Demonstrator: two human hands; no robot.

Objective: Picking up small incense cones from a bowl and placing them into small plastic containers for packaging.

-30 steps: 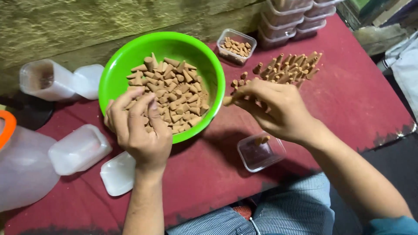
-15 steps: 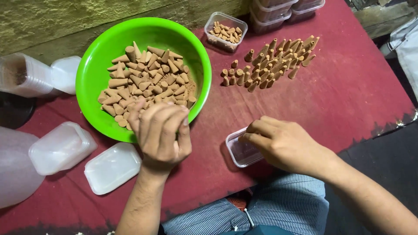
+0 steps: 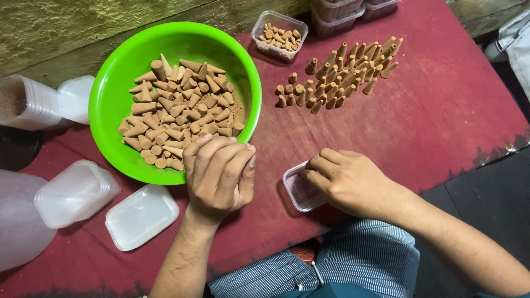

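- Resting curled at the near rim of the green bowl (image 3: 110, 105): left hand (image 3: 220, 174), fingers bunched, contents hidden.
- Lying heaped inside that bowl, just beyond the fingertips: brown cones (image 3: 179, 110), long axes pointing every way.
- Pinching down into the small clear box (image 3: 301, 190) right of the bowl: right hand (image 3: 348, 182), farther from the cones.

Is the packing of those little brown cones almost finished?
Not nearly. One small clear box at the back holds cones. The right hand is at another small box, contents hidden; the left hand reaches into the green bowl. Many cones remain there, more stand on the red cloth.
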